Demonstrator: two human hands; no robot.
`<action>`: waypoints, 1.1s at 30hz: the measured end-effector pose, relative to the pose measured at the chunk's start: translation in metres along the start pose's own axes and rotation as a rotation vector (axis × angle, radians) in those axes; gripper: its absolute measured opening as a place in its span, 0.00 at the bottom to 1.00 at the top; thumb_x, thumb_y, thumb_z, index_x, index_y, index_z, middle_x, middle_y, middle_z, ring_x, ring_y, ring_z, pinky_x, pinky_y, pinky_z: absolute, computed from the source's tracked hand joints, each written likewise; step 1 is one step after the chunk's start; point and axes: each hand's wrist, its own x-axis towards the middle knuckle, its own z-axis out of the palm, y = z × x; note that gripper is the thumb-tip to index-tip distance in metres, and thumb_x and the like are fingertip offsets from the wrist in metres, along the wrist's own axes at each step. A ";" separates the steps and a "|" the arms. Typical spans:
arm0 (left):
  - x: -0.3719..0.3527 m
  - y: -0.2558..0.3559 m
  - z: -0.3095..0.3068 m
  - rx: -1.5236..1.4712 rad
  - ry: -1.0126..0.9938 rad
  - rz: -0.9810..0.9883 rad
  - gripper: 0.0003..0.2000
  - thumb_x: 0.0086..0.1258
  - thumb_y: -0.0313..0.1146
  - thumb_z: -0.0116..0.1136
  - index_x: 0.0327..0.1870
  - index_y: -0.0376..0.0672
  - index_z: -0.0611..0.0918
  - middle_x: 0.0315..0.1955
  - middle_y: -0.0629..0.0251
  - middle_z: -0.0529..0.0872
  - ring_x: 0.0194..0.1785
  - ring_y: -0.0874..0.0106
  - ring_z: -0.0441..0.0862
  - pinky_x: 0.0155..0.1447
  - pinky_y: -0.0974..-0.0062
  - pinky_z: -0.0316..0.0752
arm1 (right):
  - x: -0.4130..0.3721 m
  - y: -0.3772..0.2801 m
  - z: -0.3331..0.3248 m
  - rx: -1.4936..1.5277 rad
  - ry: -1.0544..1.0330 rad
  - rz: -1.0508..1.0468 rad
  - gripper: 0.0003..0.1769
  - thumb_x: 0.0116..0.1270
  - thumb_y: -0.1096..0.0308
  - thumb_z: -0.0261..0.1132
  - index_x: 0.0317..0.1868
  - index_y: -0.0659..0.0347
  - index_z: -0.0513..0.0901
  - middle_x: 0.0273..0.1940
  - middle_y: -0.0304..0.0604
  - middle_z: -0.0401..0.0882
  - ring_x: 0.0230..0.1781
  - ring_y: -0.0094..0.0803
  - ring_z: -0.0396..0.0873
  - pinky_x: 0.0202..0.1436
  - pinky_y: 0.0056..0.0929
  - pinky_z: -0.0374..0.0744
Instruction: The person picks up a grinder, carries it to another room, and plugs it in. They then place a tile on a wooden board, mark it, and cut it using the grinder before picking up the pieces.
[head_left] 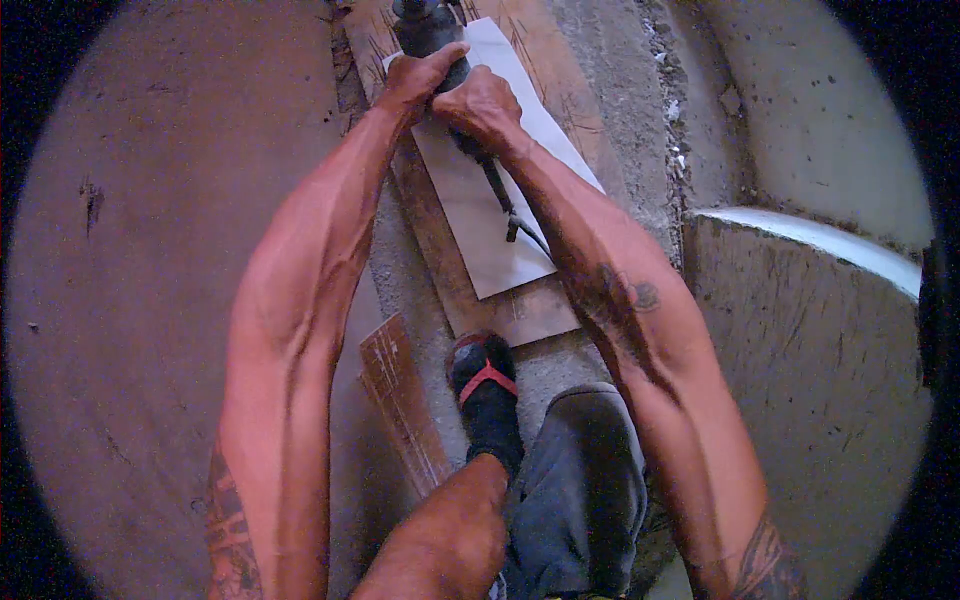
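My left hand [418, 80] and my right hand [484, 104] are both closed around the dark body of an angle grinder [428, 34] at the top of the view. The grinder's head reaches the frame's upper edge, so its disc cannot be made out. From its rear, a black cord [498, 190] runs back toward me and passes under my right forearm. Beneath the tool lies a flat white tile [478, 245], partly covered by my hands and the grinder. A scratched brown board [530, 318] supports the tile.
A narrow brown offcut [402, 400] lies near my sandalled foot [484, 375]. To the left spreads a large brown flat surface [180, 250]. On the right stands a grey slab [790, 380] with a pale top edge, beside rough concrete [630, 110] with white debris.
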 end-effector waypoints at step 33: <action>0.012 -0.026 -0.007 0.244 -0.113 0.290 0.16 0.74 0.44 0.53 0.62 0.65 0.78 0.39 0.62 0.88 0.38 0.68 0.85 0.47 0.66 0.80 | -0.003 0.001 0.001 0.031 -0.031 0.020 0.29 0.47 0.54 0.68 0.42 0.73 0.84 0.41 0.59 0.86 0.44 0.50 0.86 0.47 0.40 0.83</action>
